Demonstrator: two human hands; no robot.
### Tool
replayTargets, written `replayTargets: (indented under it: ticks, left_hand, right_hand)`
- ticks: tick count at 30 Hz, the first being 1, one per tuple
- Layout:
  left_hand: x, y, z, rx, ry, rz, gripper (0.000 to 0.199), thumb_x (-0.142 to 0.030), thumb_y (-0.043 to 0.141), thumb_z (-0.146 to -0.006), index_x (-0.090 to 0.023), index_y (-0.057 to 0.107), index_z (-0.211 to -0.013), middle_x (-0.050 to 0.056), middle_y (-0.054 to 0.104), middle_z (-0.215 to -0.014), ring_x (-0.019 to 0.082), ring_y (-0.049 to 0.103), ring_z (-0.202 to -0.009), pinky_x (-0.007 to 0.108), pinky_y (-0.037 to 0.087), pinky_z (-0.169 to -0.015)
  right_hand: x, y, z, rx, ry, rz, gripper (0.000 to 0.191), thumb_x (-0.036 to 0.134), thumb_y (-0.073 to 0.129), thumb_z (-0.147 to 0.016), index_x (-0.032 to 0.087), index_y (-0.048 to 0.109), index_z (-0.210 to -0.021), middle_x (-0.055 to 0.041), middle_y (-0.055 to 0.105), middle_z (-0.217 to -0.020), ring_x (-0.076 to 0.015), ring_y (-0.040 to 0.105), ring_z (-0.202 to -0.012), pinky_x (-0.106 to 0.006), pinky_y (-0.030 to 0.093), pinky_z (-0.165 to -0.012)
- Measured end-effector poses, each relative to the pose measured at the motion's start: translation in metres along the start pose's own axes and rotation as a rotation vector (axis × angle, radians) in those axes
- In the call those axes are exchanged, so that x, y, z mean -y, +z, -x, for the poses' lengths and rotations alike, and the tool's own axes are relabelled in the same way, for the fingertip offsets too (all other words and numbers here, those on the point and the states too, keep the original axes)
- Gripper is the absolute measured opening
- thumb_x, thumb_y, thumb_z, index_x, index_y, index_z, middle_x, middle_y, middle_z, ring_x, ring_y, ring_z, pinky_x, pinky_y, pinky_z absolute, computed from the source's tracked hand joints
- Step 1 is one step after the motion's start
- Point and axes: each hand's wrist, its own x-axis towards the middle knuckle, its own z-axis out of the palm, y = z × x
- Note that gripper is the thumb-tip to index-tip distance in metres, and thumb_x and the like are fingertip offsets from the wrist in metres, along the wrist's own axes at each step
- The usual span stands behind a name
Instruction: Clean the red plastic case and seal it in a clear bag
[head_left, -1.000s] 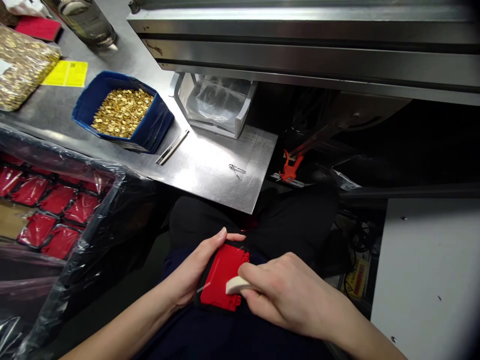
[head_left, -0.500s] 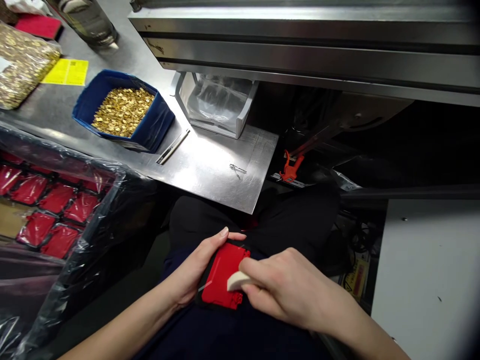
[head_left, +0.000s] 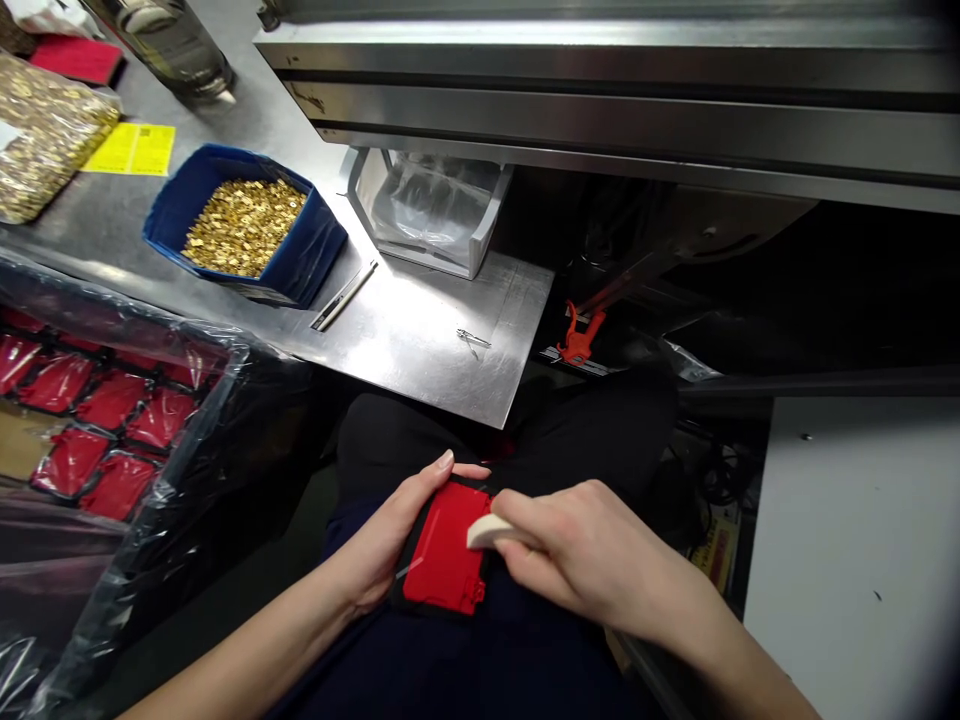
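Over my lap, my left hand (head_left: 401, 530) grips a flat red plastic part with a black rim (head_left: 442, 550) along its left side. Small hinge-like knobs show on the part's right edge. My right hand (head_left: 570, 550) is closed around a pale, off-white piece (head_left: 487, 532) with a rounded tip; most of it is hidden in the fingers. That tip lies over the red face near its right edge, and I cannot tell whether it touches.
A metal table (head_left: 420, 370) bears a blue bin (head_left: 315, 250) of brass pieces, a grey bin (head_left: 480, 240) with clear bags, and a cutter knife (head_left: 345, 296). Wrapped red parts (head_left: 112, 400) fill a lined box at left. A white panel (head_left: 847, 560) stands right.
My right hand has shifted slightly up and right with the pale piece, from the lower middle of the red face towards its right edge. My left hand stays nearly still.
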Motion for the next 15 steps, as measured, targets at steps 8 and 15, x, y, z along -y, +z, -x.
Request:
replayTargets:
  ticks: [8, 15]
  left_hand:
    - [0.002, -0.004, -0.001, 0.01, -0.082, 0.154, 0.047, -0.054, 0.06, -0.096, -0.016, 0.072, -0.12, 0.012, 0.077, -0.089, 0.022, 0.072, -0.072, 0.029, 0.059, -0.065]
    - [0.007, -0.013, -0.003, 0.075, -0.076, 0.17, 0.049, -0.05, 0.061, -0.096, -0.015, 0.069, -0.128, 0.017, 0.078, -0.102, 0.026, 0.074, -0.082, 0.033, 0.06, -0.072]
  right_hand:
    - [0.001, 0.009, 0.002, -0.015, -0.014, 0.022, 0.01, 0.027, 0.049, -0.104, 0.029, 0.058, -0.108, 0.0056, 0.076, -0.087, -0.0138, 0.068, -0.068, -0.03, 0.023, -0.057]
    - [0.002, 0.017, 0.003, -0.04, -0.056, 0.05, 0.01, 0.03, 0.047, -0.106, 0.029, 0.057, -0.107, 0.0061, 0.073, -0.084, -0.0141, 0.067, -0.068, -0.031, 0.022, -0.056]
